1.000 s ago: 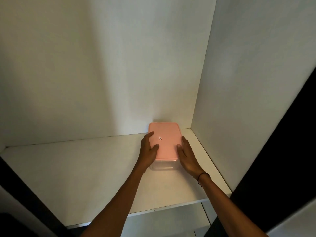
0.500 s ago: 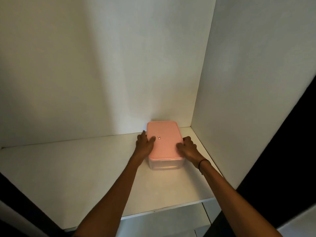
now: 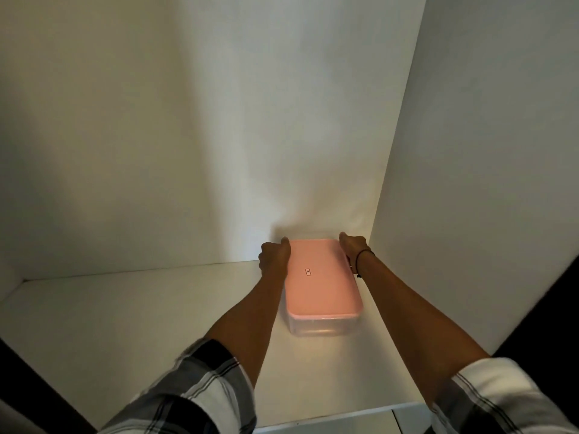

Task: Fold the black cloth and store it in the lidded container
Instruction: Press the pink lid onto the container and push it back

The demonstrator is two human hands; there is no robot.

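A clear plastic container with a pink lid [image 3: 319,277] stands on a white shelf [image 3: 141,324], close to the back right corner. My left hand [image 3: 274,253] is curled around its far left corner. On the opposite side, my right hand [image 3: 352,247] wraps the far right corner. Both hands grip the container's far end with the fingers hidden behind it. No black cloth shows; the see-through wall under the lid looks pale.
The shelf sits inside a white cabinet, with a back wall [image 3: 219,136] and a right side wall [image 3: 485,151] close to the container. The shelf's front edge [image 3: 344,418] runs below my forearms. Dark gaps flank the cabinet at both lower corners.
Both hands slid from the container's near sides to its far corners. The view has come closer, so the container looks larger and my plaid sleeves now show.
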